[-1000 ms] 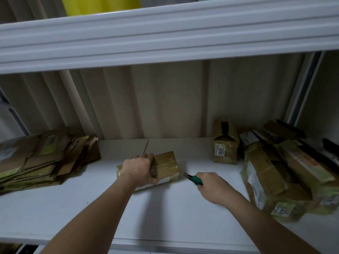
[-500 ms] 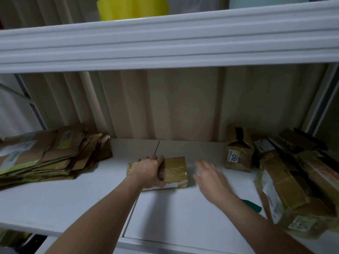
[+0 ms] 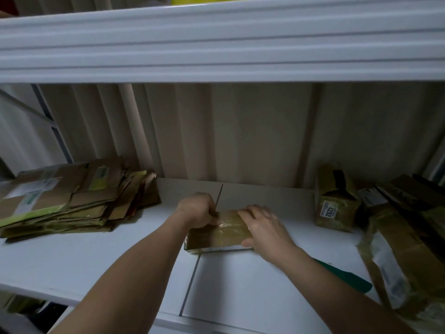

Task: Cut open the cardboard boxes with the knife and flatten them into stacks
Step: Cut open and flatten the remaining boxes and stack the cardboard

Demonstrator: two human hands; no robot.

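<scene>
A small taped cardboard box (image 3: pixel 218 235) lies on the white shelf (image 3: pixel 96 256) in the middle. My left hand (image 3: pixel 197 210) grips its far left corner, fingers curled over the edge. My right hand (image 3: pixel 265 227) holds the box's right end, fingers over the top and thumb at the near side. The green-handled knife (image 3: pixel 346 277) lies on the shelf to the right, partly under my right forearm, touched by neither hand.
A stack of flattened cardboard (image 3: pixel 67 198) sits at the left of the shelf. A taped box with a 4292 label (image 3: pixel 334 201) stands at the right, next to a heap of other boxes (image 3: pixel 404 249). An upper shelf (image 3: pixel 216 44) overhangs closely.
My right hand put the knife down on the shelf and moved left onto the small box's right end. My left hand stayed on the box. The view has shifted left.
</scene>
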